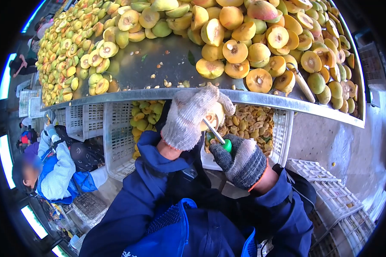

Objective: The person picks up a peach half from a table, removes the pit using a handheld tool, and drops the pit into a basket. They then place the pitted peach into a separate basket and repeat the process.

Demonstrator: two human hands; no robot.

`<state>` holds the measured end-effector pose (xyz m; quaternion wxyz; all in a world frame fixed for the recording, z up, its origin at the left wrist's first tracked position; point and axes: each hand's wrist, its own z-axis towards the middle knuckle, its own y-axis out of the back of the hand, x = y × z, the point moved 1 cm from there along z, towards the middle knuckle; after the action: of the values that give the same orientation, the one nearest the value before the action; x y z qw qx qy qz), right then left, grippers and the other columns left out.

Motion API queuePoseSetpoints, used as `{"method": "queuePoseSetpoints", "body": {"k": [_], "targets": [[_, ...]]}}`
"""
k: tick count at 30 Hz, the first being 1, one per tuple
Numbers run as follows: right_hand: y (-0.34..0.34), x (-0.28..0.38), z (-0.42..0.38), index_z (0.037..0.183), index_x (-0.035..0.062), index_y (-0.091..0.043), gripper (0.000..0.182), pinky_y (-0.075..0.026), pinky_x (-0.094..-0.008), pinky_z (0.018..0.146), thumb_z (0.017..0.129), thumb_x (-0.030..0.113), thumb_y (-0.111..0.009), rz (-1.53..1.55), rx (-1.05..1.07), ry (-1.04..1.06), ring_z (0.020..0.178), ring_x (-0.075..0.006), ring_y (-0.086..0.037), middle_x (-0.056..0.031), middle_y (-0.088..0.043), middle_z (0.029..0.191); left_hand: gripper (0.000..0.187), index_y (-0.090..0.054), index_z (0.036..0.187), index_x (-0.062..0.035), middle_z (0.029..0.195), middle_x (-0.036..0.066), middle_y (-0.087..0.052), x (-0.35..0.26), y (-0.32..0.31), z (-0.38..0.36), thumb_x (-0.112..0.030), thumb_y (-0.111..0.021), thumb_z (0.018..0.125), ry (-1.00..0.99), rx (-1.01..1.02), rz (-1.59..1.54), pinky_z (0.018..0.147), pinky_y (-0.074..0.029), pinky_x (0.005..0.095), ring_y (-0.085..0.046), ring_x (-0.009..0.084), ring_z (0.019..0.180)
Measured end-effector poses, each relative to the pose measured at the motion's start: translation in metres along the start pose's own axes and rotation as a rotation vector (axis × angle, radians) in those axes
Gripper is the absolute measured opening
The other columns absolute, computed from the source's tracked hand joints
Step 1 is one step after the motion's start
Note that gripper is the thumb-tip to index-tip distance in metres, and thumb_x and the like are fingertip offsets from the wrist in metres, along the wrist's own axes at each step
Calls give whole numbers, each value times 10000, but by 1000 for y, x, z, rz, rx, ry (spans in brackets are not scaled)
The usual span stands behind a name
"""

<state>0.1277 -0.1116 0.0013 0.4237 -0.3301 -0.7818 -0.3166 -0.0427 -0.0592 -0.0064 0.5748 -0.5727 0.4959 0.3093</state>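
Observation:
My left hand (191, 115), in a pale knitted glove, is closed around a yellow peach half (219, 112) just past the metal rim of the table. My right hand (242, 160), in a grey and dark glove with an orange cuff edge, grips the green handle (227, 145) of a pitting tool. The narrow metal shaft (212, 129) of the tool points up and left, its end at the peach half. Whether the tip is inside the flesh is hidden by my left glove and the fruit. Cut peach halves (234, 51) lie heaped beyond my hands.
The metal table (158, 64) has a raised front rim. A wooden-handled tool (304, 85) rests on the right. Underneath, crates hold peach halves (148, 118) and brownish scraps (253, 124). More white crates (334, 197) stand at right. A person (58, 167) sits at left.

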Motion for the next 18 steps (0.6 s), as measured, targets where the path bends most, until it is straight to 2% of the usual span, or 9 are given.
{"method": "queuePoseSetpoints", "body": {"k": [2,3,4,6,8,9,12,14,18], "targets": [[-3,-7,1,920,-15,-675,317,-507,-442,602,957,298,-647,-78,-59,68,670,-404,-664,-222,-650,697,243,-667,977,13,858,82,-719,0,7,2,-188,-534,1013,-110,158,424,666,-536,286,-652,154,716],[0,-3,2,913,-18,-677,315,-510,-448,599,963,289,-632,-90,-51,80,679,-411,-668,-234,-656,712,151,-652,997,-9,857,69,-720,2,4,3,-124,-599,914,108,96,-15,688,-553,317,-675,186,742],[-6,-7,2,921,-24,-670,293,-499,-475,585,963,262,-619,-62,-100,85,681,-419,-667,-245,-643,699,149,-651,1004,-21,861,70,-716,8,12,7,-132,-596,923,-203,197,539,692,-555,321,-681,179,774],[-11,-13,0,895,-3,-652,257,-427,-452,496,972,232,-584,-314,-185,448,549,-388,-585,-159,-573,584,438,-671,1109,22,1049,130,-691,9,0,10,-386,-545,1011,161,97,-207,687,-549,309,-686,217,831],[-11,-9,-5,795,46,-571,150,-396,-454,476,923,125,-577,136,-114,-20,539,-366,-543,-121,-518,594,401,-590,1184,-37,1095,133,-680,-1,-4,8,-388,-584,992,122,130,-294,650,-541,304,-679,193,840],[-9,-11,-3,735,74,-515,259,-399,-430,464,953,197,-579,-30,-150,183,505,-305,-544,-87,-509,576,367,-578,1157,-45,1066,122,-674,4,-7,8,-374,-580,993,48,105,-285,640,-534,288,-671,178,815],[-8,-47,-4,732,90,-516,266,-438,-423,467,930,231,-622,145,-3,102,492,-308,-539,-87,-512,559,285,-572,1016,-66,931,75,-647,7,-22,-1,-350,-577,998,-43,-38,-218,611,-501,242,-633,129,728],[-7,-4,-15,741,88,-548,171,-459,-448,494,785,151,-701,614,67,-218,526,-369,-547,-116,-527,571,245,-598,910,-65,797,24,-633,13,-28,-8,-273,-548,1031,-188,-174,-57,564,-456,228,-575,68,653],[-9,-19,-10,761,86,-602,189,-463,-452,524,657,148,-747,-244,13,261,562,-364,-582,-105,-558,606,170,-627,868,-55,719,9,-642,14,-27,-8,-156,-595,1000,-75,-240,-61,557,-453,225,-562,56,602]]}}
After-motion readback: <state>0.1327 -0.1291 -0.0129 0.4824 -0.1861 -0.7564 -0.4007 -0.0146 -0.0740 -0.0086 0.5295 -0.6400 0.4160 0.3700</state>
